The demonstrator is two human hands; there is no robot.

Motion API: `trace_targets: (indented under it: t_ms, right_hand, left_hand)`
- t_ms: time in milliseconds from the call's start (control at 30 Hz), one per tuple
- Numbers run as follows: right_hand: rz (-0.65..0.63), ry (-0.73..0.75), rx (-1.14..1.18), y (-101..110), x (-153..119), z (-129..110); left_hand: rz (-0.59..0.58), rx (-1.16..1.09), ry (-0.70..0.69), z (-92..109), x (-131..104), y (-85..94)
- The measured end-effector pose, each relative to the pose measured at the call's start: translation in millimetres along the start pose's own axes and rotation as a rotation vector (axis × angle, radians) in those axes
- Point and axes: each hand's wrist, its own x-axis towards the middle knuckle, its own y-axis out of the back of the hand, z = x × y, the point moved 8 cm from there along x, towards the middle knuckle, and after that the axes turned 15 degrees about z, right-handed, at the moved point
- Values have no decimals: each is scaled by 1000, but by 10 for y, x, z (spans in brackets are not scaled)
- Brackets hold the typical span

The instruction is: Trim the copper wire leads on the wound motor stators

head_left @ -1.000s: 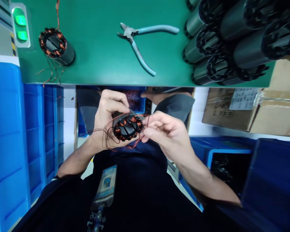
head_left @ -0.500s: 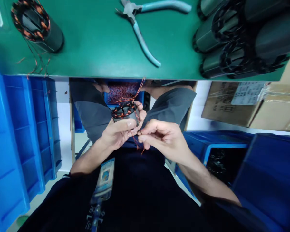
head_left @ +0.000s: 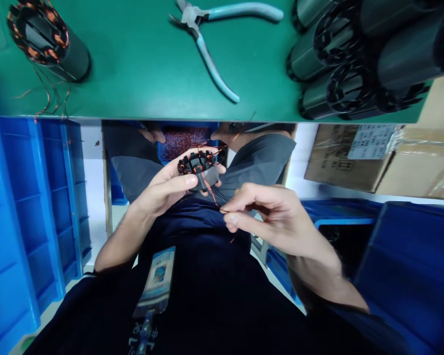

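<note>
My left hand (head_left: 170,185) is wrapped round a motor stator (head_left: 207,178), a dark cylinder with copper windings in its slotted end. The stator is held over my lap, its wound end tilted up and away. From it a copper wire (head_left: 211,193) runs down to my right hand (head_left: 255,209), which pinches the wire between thumb and forefinger. More loose wire ends stick out behind the stator. On the green bench (head_left: 133,93), cutting pliers (head_left: 207,47) with light blue handles lie spread. A second wound stator (head_left: 48,39) stands at the left, thin wires trailing over the bench edge.
Several dark stator cores (head_left: 329,59) are stacked at the bench's right. Cardboard boxes (head_left: 355,172) and blue crates (head_left: 403,266) stand at the right, with blue bins (head_left: 15,222) at the left. A blue tray of reddish bits (head_left: 185,140) sits under the bench.
My right hand has drawn away to the right, pulling the wire out straight. My left hand has turned the stator, so its wound end and side wire face differently. The view has shifted slightly.
</note>
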Motion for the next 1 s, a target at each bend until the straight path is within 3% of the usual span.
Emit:
trace_targets:
  t_ms: [167,233,300,367,467,600,767,867,1000]
  right_hand:
    - [-51,-85,-23,-128,-87,736]
    - [-15,-118,-131,-42,-105,1039]
    - [34,-157,-188,120,-99,1159]
    - [75,-204,-90,278,-63,1039]
    - [28,-165,68,348,35,494]
    - [-100,-95,-72,237,88,-135]
    - [-127,69,-310,129,-29,-379]
    - [24,241,-479,182,-104,-446]
    - [180,396,-556,296,-164,-478]
  left_hand:
    - [232,228,-589,257,-140,-2]
    - [237,331,-696,289,-246,-86]
    - [142,384,-694,271,-326,-199]
    - [66,390,-658,246,-394,-280]
    - [5,338,-572,204,-456,-351]
    - [-122,354,-478,165,-498,-453]
    - [-261,587,-461,110,-544,-497]
    - [-207,589,-546,102,-556,-438]
    - [-14,470,-815,209,-607,-339]
